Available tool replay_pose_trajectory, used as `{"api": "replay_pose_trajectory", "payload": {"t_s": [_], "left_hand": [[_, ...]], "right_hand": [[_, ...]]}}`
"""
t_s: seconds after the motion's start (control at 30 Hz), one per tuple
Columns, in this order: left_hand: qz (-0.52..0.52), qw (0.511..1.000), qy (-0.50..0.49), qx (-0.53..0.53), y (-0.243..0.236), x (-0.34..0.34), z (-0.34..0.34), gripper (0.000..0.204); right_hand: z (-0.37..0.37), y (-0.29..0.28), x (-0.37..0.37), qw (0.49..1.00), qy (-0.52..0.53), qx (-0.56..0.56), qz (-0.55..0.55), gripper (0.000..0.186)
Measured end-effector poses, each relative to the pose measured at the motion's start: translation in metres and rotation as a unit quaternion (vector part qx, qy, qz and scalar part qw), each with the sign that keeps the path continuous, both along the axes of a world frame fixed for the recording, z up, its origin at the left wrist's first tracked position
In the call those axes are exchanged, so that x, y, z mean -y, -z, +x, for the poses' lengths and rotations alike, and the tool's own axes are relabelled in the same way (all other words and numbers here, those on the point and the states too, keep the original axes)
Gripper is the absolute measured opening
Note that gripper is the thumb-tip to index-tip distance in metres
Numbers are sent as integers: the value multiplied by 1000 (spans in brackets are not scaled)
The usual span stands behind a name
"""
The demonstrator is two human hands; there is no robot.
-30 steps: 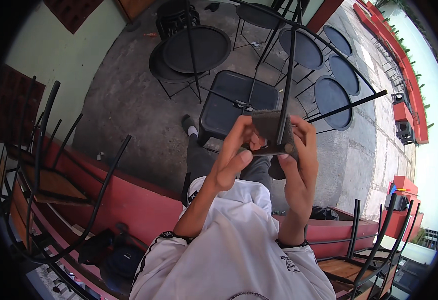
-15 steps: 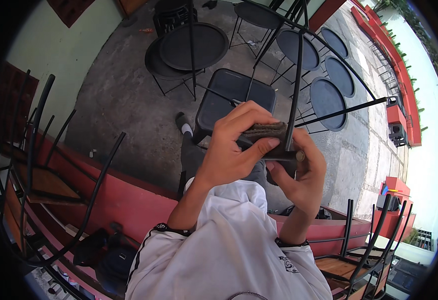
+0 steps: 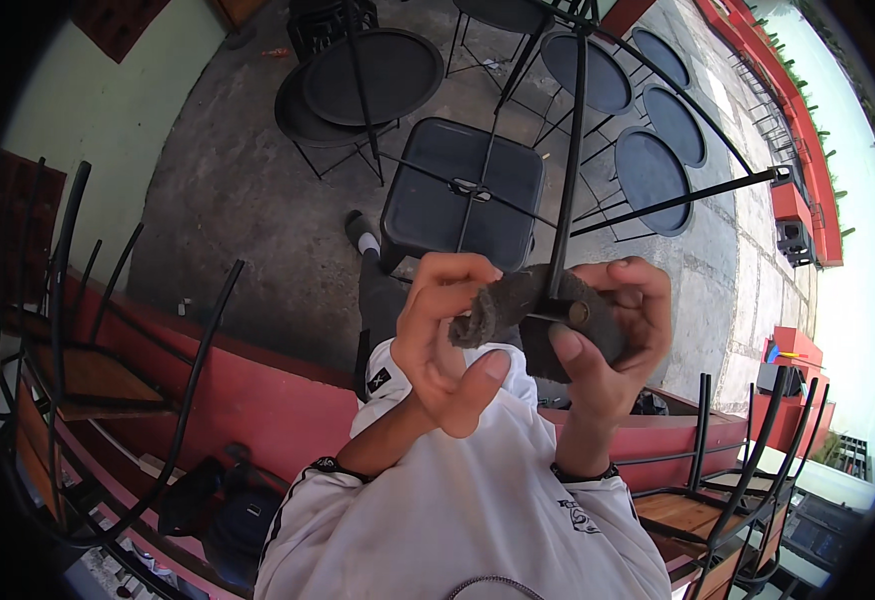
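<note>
A dark grey-brown cloth point(image 3: 503, 303) is folded around the lower part of a black metal tube frame point(image 3: 571, 170), by a short crosspiece with a round end. My right hand point(image 3: 613, 375) grips the cloth against this tube end, its thumb in front and its fingers curled behind. My left hand point(image 3: 433, 350) is open at the cloth's loose, rolled edge, thumb and fingers apart. Whether its fingertips touch the cloth, I cannot tell. The frame's thin rods cross at a small joint point(image 3: 470, 188) above a black square stool point(image 3: 423, 165).
Round black tray-topped tables point(image 3: 373, 75) stand ahead, and several more point(image 3: 653, 180) are to the right. Upturned wooden chairs with black legs point(image 3: 98, 375) rest at left, others point(image 3: 693, 510) at lower right. A red ledge point(image 3: 278, 400) runs close by me.
My left hand has let go of the folded cloth and opened, moving slightly down. The cloth now spreads further around the tube end. My right hand's fingers have moved up behind it.
</note>
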State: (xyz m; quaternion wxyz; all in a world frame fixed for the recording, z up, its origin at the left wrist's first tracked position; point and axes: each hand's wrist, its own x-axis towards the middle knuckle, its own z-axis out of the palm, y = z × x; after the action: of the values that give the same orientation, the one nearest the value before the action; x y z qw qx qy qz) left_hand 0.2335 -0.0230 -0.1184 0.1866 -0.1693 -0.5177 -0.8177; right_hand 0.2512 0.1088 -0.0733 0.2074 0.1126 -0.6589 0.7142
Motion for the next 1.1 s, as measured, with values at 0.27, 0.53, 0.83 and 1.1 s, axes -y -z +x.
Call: {"api": "replay_pose_trajectory", "payload": {"t_s": [0.27, 0.53, 0.83, 1.1], "left_hand": [[-169, 964, -152, -141, 37, -4, 17, 51], [-167, 975, -95, -109, 28, 23, 1, 45], [-99, 979, -174, -24, 26, 39, -40, 39], [-249, 906, -341, -31, -3, 52, -161, 37]], "right_hand": [[-10, 2, 31, 984, -152, 18, -91, 78], [-12, 23, 51, 997, 51, -59, 25, 56], [-12, 26, 46, 999, -31, -28, -10, 43], [-16, 47, 45, 995, -102, -8, 0, 28]]}}
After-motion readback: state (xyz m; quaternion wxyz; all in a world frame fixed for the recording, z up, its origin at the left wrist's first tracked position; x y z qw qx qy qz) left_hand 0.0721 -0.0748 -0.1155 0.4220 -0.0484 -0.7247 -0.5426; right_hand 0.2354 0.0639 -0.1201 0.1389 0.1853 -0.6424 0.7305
